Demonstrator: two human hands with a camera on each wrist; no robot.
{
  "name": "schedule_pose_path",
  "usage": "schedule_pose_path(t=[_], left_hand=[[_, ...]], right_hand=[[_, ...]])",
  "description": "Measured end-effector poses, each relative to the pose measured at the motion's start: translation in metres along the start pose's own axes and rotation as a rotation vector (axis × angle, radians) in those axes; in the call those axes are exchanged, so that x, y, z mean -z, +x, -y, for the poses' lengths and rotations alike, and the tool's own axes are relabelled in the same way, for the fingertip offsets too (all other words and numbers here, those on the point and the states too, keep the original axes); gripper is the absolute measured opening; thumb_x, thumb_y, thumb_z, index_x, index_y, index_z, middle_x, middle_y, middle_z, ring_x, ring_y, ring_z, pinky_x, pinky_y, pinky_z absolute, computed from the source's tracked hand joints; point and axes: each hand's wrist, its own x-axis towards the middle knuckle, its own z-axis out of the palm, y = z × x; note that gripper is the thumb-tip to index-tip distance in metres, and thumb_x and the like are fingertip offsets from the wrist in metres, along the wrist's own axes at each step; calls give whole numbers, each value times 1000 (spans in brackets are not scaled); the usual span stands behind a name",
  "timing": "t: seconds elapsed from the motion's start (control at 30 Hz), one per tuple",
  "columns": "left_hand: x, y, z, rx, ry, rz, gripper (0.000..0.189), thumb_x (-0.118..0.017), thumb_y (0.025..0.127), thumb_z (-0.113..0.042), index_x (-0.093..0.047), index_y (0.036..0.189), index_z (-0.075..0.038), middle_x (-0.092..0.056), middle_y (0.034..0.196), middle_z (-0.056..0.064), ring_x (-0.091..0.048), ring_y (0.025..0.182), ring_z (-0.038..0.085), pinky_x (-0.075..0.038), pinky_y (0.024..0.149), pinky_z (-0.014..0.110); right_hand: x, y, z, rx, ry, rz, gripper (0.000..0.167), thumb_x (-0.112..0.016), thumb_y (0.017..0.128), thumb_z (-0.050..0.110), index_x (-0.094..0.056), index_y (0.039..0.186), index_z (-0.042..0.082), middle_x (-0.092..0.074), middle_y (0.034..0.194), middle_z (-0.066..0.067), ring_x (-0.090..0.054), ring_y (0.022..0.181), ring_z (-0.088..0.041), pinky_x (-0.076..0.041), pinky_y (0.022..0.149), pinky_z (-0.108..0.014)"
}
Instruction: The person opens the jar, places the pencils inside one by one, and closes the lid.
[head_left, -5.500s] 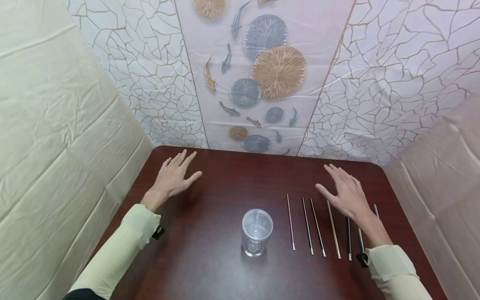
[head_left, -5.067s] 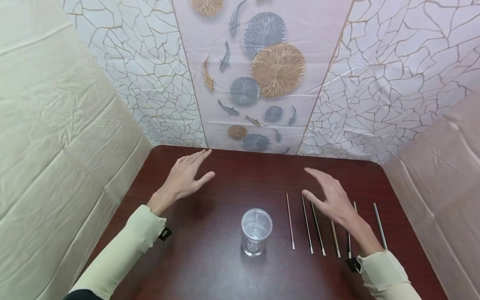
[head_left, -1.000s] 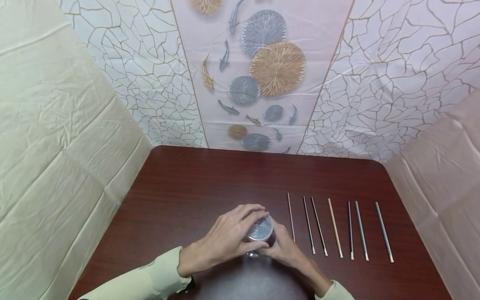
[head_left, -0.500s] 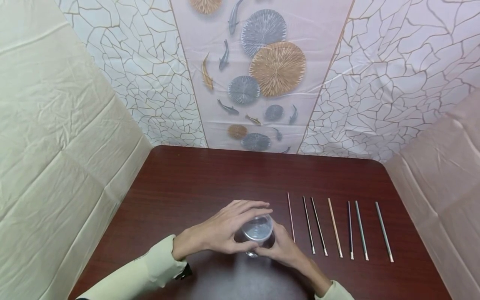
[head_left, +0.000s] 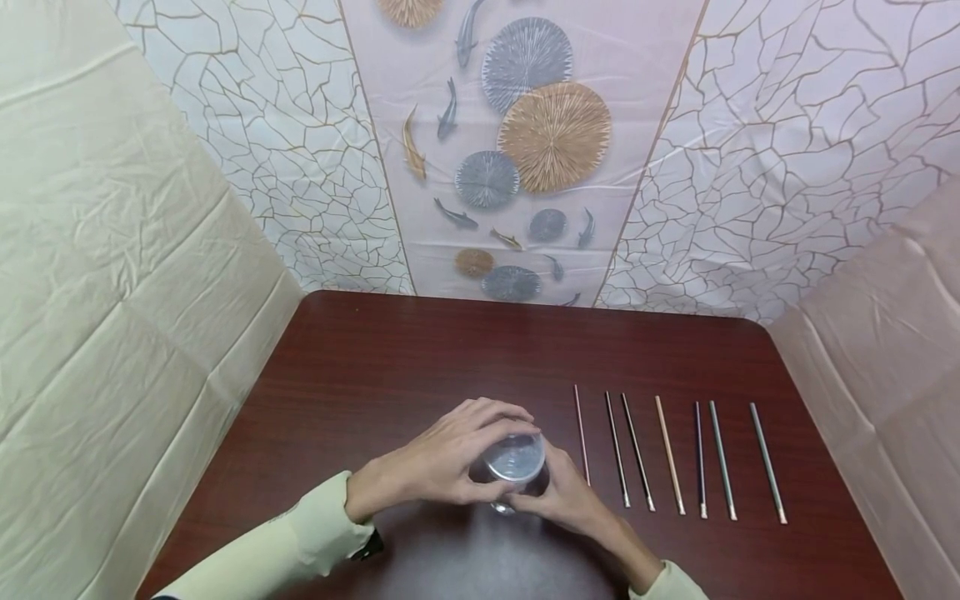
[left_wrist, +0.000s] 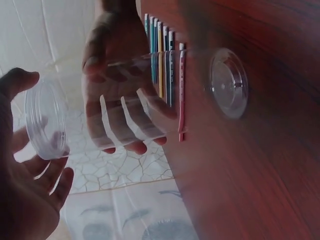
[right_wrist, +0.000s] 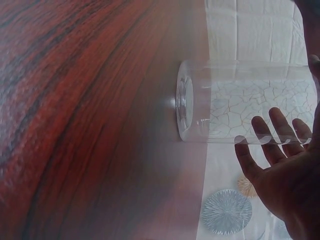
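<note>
A clear plastic jar (right_wrist: 200,102) stands upright on the dark red table, its round clear lid (head_left: 516,458) uppermost in the head view. My left hand (head_left: 453,458) grips the lid's edge, thumb on the near side and fingers curled over the far side. Lower down, my right hand (head_left: 572,493) wraps its fingers and thumb round the jar's body. In the left wrist view the right hand's fingers show through the clear wall, and the jar's base (left_wrist: 229,82) meets the tabletop. Nothing is visible inside the jar.
Right of the jar, several slim pencil-like sticks with pale near ends lie roughly parallel, from a pink stick (head_left: 581,429) to a grey-green stick (head_left: 768,462). Patterned cloth (head_left: 337,167) hangs behind the table (head_left: 360,358), with plain cloth at both sides.
Both hands, held apart over the table about five seconds ago, have come together on the jar. Within the last second, the left hand's fingers have straightened a little, then curled back round the lid.
</note>
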Motion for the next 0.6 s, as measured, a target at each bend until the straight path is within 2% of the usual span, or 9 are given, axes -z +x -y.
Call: schedule_pose_path(t=[0.27, 0.43, 0.6], left_hand=[[-13, -4, -11, 114, 126, -92, 65, -80, 90, -53, -61, 142, -21, -58, 141, 2, -58, 124, 18, -52, 101, 35], [-20, -6, -17, 148, 151, -154, 67, -81, 88, -53, -61, 142, -18, -58, 140, 4, -58, 121, 19, -54, 99, 36], [-21, -7, -19, 164, 136, -165, 68, -83, 88, -53, -61, 142, -19, -58, 141, 5, -58, 123, 20, -54, 98, 39]], right_hand=[[0, -1, -1, -9, 5, -5, 84, -91, 77, 12, -49, 150, 7, -73, 125, -6, -69, 112, -18, -55, 100, -36], [-1, -1, -2, -24, 6, -7, 84, -88, 75, 9, -49, 150, 5, -72, 126, -6, -69, 113, -18, -55, 101, -35], [-1, -2, -1, -44, 18, 2, 85, -88, 75, 9, -49, 150, 5, -72, 127, -6, -68, 115, -18, -54, 102, -36]])
